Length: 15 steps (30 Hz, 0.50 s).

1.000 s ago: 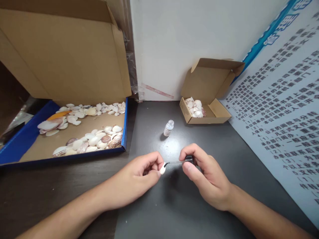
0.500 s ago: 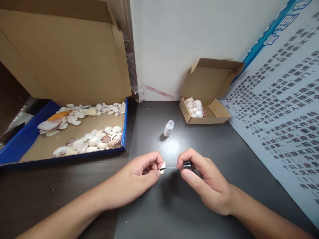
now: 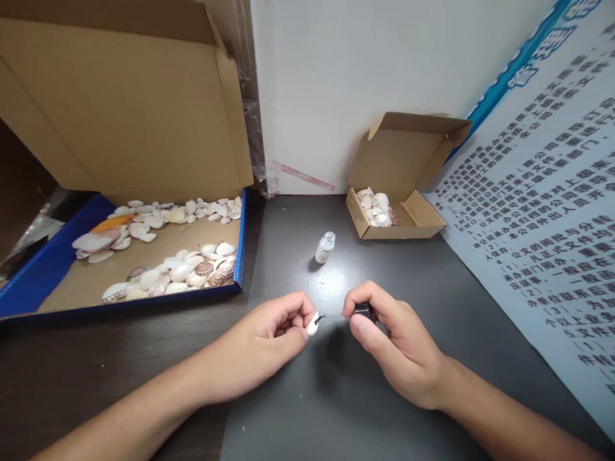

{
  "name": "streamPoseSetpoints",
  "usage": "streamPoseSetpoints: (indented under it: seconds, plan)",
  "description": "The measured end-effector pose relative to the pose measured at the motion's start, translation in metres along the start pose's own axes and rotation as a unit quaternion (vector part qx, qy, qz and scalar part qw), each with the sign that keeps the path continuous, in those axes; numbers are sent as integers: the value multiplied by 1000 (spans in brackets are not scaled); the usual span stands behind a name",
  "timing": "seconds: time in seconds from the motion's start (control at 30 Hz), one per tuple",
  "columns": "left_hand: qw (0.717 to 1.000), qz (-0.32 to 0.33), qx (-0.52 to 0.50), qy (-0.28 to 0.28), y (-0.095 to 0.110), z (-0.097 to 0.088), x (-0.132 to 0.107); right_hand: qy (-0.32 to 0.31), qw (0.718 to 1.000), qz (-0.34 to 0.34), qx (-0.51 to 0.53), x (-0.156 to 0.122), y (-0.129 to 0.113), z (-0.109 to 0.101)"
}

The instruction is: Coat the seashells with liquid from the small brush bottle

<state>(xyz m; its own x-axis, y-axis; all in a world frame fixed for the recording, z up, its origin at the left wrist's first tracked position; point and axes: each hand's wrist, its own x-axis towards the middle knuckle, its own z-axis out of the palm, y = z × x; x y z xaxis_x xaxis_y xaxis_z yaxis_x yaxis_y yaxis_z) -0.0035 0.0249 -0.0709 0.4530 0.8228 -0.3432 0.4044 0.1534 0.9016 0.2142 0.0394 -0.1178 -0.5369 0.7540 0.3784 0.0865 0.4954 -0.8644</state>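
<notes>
My left hand pinches a small white shell between thumb and fingers, low over the dark table. My right hand grips the black cap of a thin brush, and the brush tip touches the shell's edge. A small open glass bottle with a white label stands upright on the table just beyond both hands.
A large cardboard box with a blue rim and raised lid holds several shells at left. A small open cardboard box with several white shells sits at back right. A printed poster leans along the right side. The dark table lies under my arms.
The brush made small strokes on the shell: my right hand slid a little left toward the shell, then back slightly. My left hand and the shell stayed nearly still.
</notes>
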Motion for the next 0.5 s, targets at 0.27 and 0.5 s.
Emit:
streamPoseSetpoints:
  seconds: [0.27, 0.5]
  plan:
    - [1000, 13, 2, 1, 0, 0, 1, -31, 998, -46, -9, 1, -1, 1]
    - [1000, 6, 12, 3, 1, 0, 0, 6, 999, -43, -12, 1, -2, 1]
